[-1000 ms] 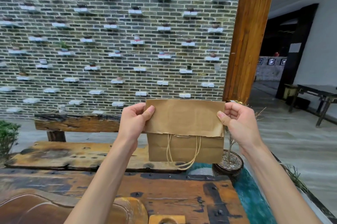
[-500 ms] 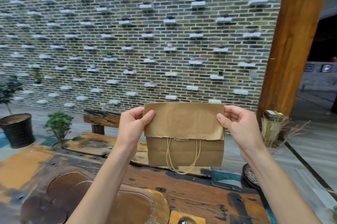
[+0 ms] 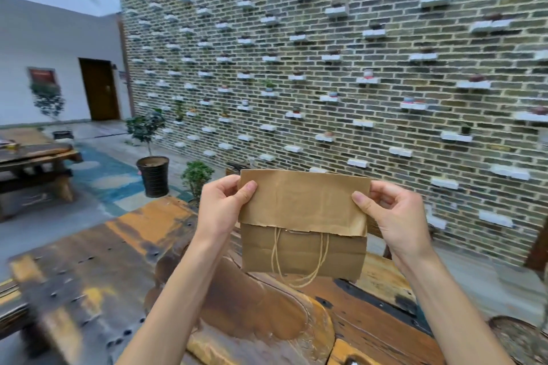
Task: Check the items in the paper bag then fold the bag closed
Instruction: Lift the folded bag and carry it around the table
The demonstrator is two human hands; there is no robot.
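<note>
View has swung left since the earlier frame, bag point(image 3: 304, 225) unchanged: held in air above the table point(image 3: 98, 269), folded flap pinched at its side edges by left hand point(image 3: 221, 210) and right hand point(image 3: 396, 217), handles point(image 3: 299, 257) dangling below.

Both hands holding a flat brown kraft paper bag point(image 3: 302, 249) up in the air over the worn, dark wooden bench point(image 3: 98, 269). Left hand point(image 3: 224, 209) and right hand point(image 3: 394, 219) pinch the folded-over top flap at its side edges, twine handles point(image 3: 299, 263) dangling below the flap
</note>
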